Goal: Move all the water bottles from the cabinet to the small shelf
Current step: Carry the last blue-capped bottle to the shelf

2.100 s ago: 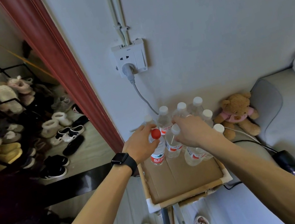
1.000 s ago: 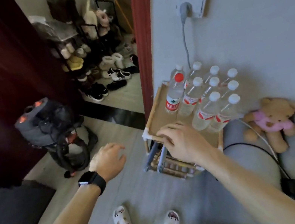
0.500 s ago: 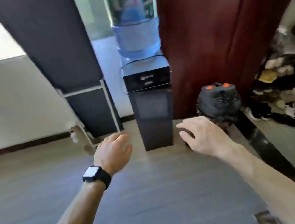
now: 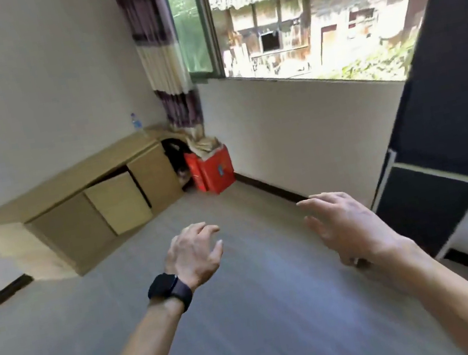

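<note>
A low wooden cabinet [image 4: 50,191] runs along the left wall, across the floor from me. Its middle door [image 4: 120,202] hangs ajar and tilted. One clear water bottle [image 4: 137,125] with a blue cap stands on the cabinet's top at its far end. My left hand [image 4: 194,254], with a black watch on the wrist, floats in front of me with fingers loosely spread and holds nothing. My right hand [image 4: 342,225] is also held out, fingers relaxed and empty. The small shelf is out of view.
A red box [image 4: 212,170] with papers on top stands in the corner under a striped curtain [image 4: 164,55]. A dark upright panel [image 4: 447,114] is at the right. A window [image 4: 306,8] fills the far wall. Grey floor [image 4: 250,315] stretches to the cabinet.
The view has swung left, from the shelf full of bottles past a water dispenser to the cabinet wall. Both hands left the bottles and now hang empty.
</note>
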A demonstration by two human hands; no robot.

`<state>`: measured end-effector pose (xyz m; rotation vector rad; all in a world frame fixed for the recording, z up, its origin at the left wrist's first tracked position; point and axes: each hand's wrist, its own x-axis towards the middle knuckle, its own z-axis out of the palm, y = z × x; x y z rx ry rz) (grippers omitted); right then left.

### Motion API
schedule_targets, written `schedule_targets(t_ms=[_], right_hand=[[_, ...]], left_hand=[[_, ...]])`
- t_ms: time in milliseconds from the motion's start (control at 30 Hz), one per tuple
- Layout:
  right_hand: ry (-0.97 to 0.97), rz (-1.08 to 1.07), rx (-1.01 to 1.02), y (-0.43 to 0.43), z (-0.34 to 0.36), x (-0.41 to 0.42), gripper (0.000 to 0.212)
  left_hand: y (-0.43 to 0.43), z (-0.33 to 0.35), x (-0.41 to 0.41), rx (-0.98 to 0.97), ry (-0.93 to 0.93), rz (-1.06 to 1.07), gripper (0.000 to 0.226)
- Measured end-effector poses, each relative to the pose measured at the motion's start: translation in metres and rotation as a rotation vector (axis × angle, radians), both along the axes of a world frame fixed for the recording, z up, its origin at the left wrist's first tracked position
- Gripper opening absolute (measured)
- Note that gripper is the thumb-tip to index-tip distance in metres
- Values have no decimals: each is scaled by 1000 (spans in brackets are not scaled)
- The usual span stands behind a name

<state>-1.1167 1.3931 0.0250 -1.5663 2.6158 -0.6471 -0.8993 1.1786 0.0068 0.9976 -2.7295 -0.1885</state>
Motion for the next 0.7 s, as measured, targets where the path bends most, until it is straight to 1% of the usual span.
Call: schedule_targets(t_ms=[133, 300, 433, 533, 700], right_hand=[[43, 161, -20, -105, 17, -12, 39], [78, 302, -63, -214, 30, -50, 40], [72, 357, -61, -292, 45, -99, 37], [80, 379, -70, -351, 61, -132, 40], [83, 436, -59, -430, 65, -170, 41]], left_hand=[[-70, 16, 2, -44, 2, 119, 37], [-152, 30, -21, -71, 13, 241, 38], [-214, 42, -50, -81, 10, 320, 39], [-257, 52, -75, -85, 45, 384, 38], [-323, 47, -103, -68, 18, 443, 38]])
